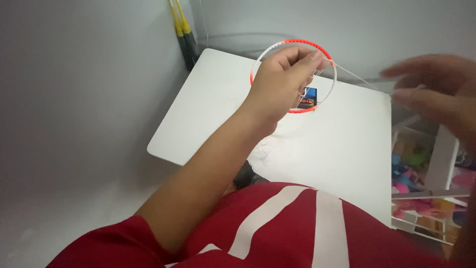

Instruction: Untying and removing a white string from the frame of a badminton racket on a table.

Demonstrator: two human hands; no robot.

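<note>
Landmark: the white surface [342, 149]. At its far left corner, two yellow-and-black handles [184, 34] lean against the wall. Above the surface's far edge, my left hand [280, 82] holds the red-and-white hoop [292, 74] in the air, fingers [302, 62] pressed together, pinching the rim and the white string [359, 79] at its upper right. A small blue item [308, 97] lies on the surface behind the hoop. The string runs taut toward my right hand [436, 87], above the surface's right edge; it is blurred, fingers apparently spread. My judgement: keep the pinch firm and the tension even. Right of the surface, a shelf [441, 159] holds colourful items.
</note>
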